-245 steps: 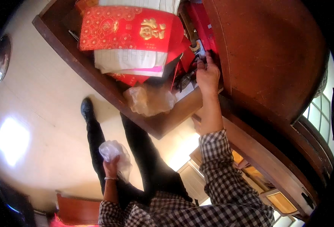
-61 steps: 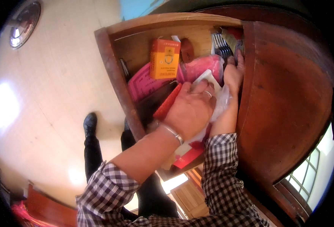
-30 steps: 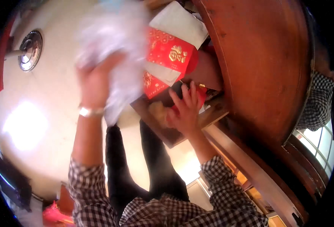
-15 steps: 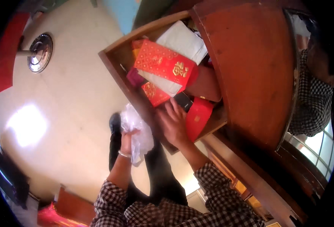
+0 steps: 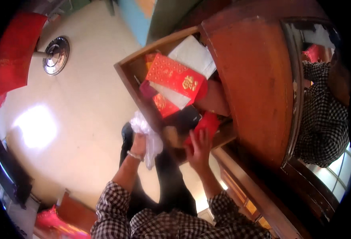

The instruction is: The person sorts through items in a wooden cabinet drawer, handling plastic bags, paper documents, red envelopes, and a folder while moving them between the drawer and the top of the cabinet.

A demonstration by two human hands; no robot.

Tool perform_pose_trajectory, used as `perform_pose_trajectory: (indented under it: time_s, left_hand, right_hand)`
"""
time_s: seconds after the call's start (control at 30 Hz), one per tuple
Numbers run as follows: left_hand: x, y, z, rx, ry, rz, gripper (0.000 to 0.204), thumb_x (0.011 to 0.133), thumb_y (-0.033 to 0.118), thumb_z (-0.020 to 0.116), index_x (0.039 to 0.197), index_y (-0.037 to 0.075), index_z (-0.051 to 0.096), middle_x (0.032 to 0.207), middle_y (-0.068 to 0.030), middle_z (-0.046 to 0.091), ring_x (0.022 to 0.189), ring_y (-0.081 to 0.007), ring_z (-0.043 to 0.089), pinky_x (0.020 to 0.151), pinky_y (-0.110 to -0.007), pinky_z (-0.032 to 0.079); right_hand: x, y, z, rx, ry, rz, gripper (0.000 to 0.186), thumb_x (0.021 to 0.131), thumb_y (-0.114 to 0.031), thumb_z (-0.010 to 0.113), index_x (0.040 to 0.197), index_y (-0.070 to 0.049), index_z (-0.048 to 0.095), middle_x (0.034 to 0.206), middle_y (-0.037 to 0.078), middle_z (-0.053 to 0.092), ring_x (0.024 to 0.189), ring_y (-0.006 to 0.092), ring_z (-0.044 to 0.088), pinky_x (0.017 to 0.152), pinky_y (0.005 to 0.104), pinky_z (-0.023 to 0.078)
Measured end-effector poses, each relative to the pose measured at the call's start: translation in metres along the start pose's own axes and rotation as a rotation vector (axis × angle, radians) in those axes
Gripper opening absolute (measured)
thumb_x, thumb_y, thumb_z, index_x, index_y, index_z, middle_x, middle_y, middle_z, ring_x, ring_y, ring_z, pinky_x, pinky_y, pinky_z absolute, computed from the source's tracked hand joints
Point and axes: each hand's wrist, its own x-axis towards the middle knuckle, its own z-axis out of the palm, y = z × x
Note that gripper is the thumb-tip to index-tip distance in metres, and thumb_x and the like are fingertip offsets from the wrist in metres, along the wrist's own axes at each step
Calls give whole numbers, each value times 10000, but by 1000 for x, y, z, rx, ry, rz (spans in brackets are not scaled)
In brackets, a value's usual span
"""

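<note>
My left hand [image 5: 139, 144] is closed round a crumpled, translucent white plastic bag [image 5: 153, 141], just outside the wooden drawer's [image 5: 128, 87] left side. Over the drawer's near right corner, my right hand [image 5: 199, 150] has its fingers spread against a plain red envelope [image 5: 209, 123]. A black, flat object [image 5: 185, 118] lies beside that envelope. Farther back in the drawer rests a red envelope with gold print [image 5: 171, 73], on a whitish paper strip [image 5: 169, 95] and another red envelope [image 5: 165, 107]. Behind them sits a white packet [image 5: 193, 55], and a brownish-red flat item [image 5: 215, 97] lies at the right.
The drawer juts from a reddish-brown wooden cabinet [image 5: 251, 87] with a mirror [image 5: 318, 99] on it. To the left, a round shiny metal base [image 5: 57, 55] stands on the pale floor [image 5: 92, 111] below a red panel [image 5: 16, 55]. A dark screen-like object [image 5: 10, 175] is at far left.
My right hand has moved right and nearer, from beside the black object onto the plain red envelope. More of the black object shows. My left hand still grips the bag, and the view has shifted slightly.
</note>
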Motion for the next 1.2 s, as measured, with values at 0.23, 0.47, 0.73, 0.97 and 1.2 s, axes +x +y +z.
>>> perform_pose_trajectory:
  time_s: [0.23,0.47,0.73,0.97,1.2]
  left_hand:
    - [10,9,-5,-80,7,-65,232,907,197,461,1078,55,527,908,-81,594,821,-202,593,704,-325,504]
    - [10,37,-8,-1029,109,-434,239,910,200,451,1088,57,523,903,-85,585,789,-210,587,713,-328,500]
    - [9,28,-6,-79,112,18,318,785,49,590,1102,49,558,993,-62,625,898,-164,604,803,-306,490]
    - [2,14,-9,708,-93,211,205,779,147,587,964,87,651,967,-77,653,954,-187,607,885,-298,445]
    - [6,54,-6,859,-169,224,236,766,104,586,990,47,630,989,-127,642,988,-276,580,911,-325,422]
  right_hand:
    - [34,44,-19,88,194,111,640,786,-245,675,1340,-82,399,1277,284,436,1205,452,387,987,483,339]
    - [41,-6,-36,225,120,-84,458,795,-146,652,1217,-19,526,1279,256,448,1217,411,407,1006,461,332]
    - [124,-62,-4,64,-19,-233,636,737,-171,672,1317,-128,414,1357,233,329,1308,449,224,1010,581,250]
    - [154,-48,30,-13,97,-347,463,718,-121,627,1172,-199,586,1304,174,417,1317,403,246,990,613,236]
    - [197,42,-17,34,300,-208,441,782,-218,647,1215,-231,568,1278,206,464,1286,375,326,1000,580,237]
